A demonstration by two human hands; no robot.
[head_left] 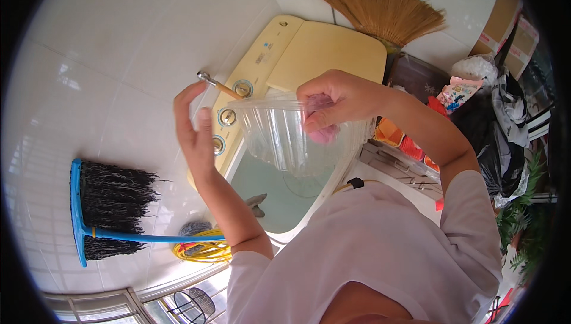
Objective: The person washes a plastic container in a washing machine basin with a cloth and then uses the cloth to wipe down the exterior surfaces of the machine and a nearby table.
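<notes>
My right hand (341, 101) grips a clear plastic container (276, 132) by its side, with a soft pink cloth or sponge (324, 135) bunched at its fingers. Whether the pink piece lies inside or outside the container wall is hard to tell. To the left, my left hand (194, 128) is raised with thumb and fingers apart, holding nothing. A rod with a tan shaft and metal end (223, 87) shows beside its fingertips. Beneath the container, the open tub of a cream twin-tub washing machine (330, 52) holds cloudy water (254, 177) and a greyish cloth (256, 205).
A straw broom (388, 12) stands behind the machine. At left are a blue-handled broom with black bristles (116, 208) and a coiled yellow hose (207, 246). Black plastic bags (499, 145), cardboard (495, 25) and green plants (526, 217) crowd the right.
</notes>
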